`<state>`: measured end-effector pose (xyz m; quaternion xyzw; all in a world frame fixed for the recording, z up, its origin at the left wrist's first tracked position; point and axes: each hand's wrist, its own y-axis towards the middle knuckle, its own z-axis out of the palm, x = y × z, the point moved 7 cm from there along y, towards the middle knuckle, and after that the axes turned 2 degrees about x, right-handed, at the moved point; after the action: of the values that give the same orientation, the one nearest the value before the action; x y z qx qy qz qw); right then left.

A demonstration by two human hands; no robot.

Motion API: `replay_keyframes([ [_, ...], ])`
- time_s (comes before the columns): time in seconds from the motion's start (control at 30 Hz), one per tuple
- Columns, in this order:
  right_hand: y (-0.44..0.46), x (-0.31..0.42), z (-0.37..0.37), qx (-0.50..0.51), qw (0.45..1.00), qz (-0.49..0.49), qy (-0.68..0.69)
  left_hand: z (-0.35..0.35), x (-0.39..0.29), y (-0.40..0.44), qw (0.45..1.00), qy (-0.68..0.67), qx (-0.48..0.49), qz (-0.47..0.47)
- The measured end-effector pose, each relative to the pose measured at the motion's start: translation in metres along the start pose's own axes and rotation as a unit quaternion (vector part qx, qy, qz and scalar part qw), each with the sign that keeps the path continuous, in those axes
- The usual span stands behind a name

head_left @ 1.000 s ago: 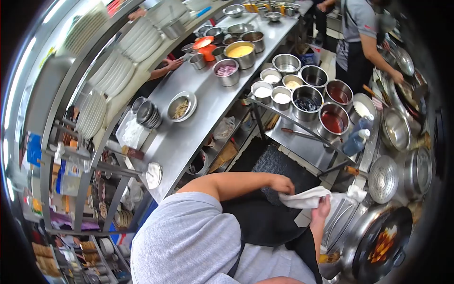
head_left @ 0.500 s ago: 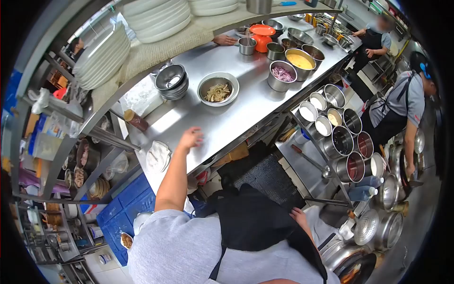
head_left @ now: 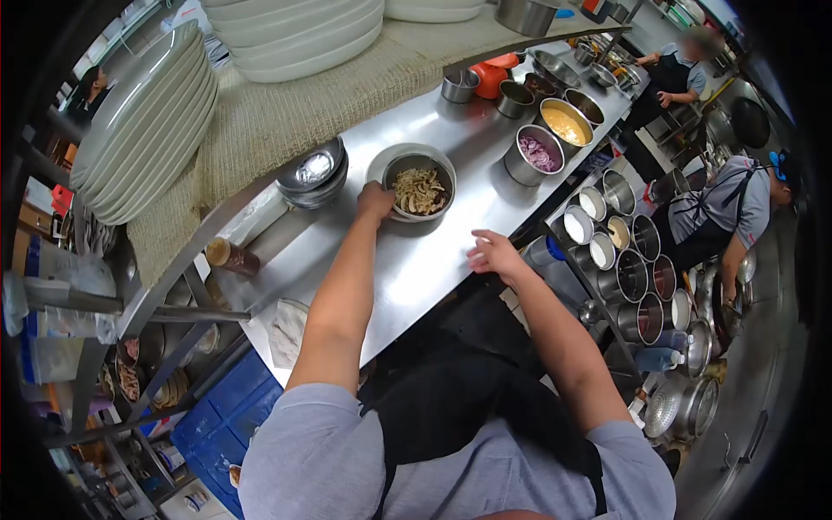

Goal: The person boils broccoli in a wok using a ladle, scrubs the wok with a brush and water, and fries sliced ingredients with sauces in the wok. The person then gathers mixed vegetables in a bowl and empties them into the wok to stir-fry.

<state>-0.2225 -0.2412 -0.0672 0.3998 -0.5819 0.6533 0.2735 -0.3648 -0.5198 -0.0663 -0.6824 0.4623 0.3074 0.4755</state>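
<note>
Flanking the food bowl (head_left: 415,162): stacked bowls (head_left: 314,192), onion pot (head_left: 519,165)

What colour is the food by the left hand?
The food is tan and dark brown, clearest in the head view.

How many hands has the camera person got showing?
2. The left hand is at the pale dish around the metal bowl; the right hand is open, near the steel table edge.
</note>
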Motion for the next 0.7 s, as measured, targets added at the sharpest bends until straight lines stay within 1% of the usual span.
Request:
replay_keyframes([
  [0.03,0.012,0.013,0.005,-0.004,1.0,-0.005,-0.002,0.003,-0.007,-0.009,1.0,-0.019,0.011,0.006],
  [0.1,0.03,0.034,0.008,-0.047,0.995,-0.005,0.085,0.009,-0.01,-0.022,0.997,-0.066,0.04,0.031],
  [0.13,0.036,0.048,0.008,-0.053,0.995,-0.012,0.087,0.008,-0.017,-0.032,0.996,-0.065,0.045,0.04],
  [0.2,0.032,0.076,0.013,-0.034,0.983,-0.059,0.168,0.007,-0.043,-0.066,0.973,-0.185,0.107,0.087],
  [0.23,0.013,0.1,0.011,-0.082,0.977,-0.114,0.16,0.007,-0.052,-0.081,0.973,-0.181,0.114,0.086],
  [0.27,0.011,0.113,0.004,-0.04,0.973,-0.187,0.127,0.003,-0.067,-0.097,0.972,-0.166,0.097,0.136],
  [0.3,0.002,0.119,-0.004,-0.051,0.961,-0.262,0.076,0.003,-0.076,-0.107,0.968,-0.151,0.077,0.185],
  [0.33,-0.011,0.127,-0.008,-0.059,0.94,-0.335,0.024,0.012,-0.074,-0.109,0.969,-0.15,0.078,0.182],
  [0.4,-0.007,0.086,-0.023,-0.028,0.974,-0.214,0.072,0.041,-0.049,-0.114,0.977,-0.157,0.13,0.069],
  [0.43,-0.009,0.066,-0.025,-0.037,0.983,-0.137,0.119,0.05,-0.039,-0.121,0.978,-0.138,0.156,0.004],
  [0.47,-0.012,0.052,-0.027,-0.02,0.984,-0.125,0.123,0.053,-0.039,-0.127,0.978,-0.135,0.158,0.003],
  [0.53,-0.021,0.035,-0.026,-0.003,0.978,-0.097,0.185,0.063,-0.035,-0.144,0.959,-0.213,0.185,-0.033],
  [0.6,-0.027,0.025,-0.026,0.005,0.976,-0.072,0.207,0.066,-0.027,-0.148,0.96,-0.196,0.192,-0.051],
  [0.67,-0.033,0.019,-0.03,0.013,0.972,-0.051,0.228,0.069,-0.04,-0.155,0.957,-0.197,0.211,-0.035],
  [0.7,-0.036,0.023,-0.036,0.008,0.974,-0.075,0.214,0.068,-0.048,-0.153,0.973,-0.143,0.182,0.015],
])
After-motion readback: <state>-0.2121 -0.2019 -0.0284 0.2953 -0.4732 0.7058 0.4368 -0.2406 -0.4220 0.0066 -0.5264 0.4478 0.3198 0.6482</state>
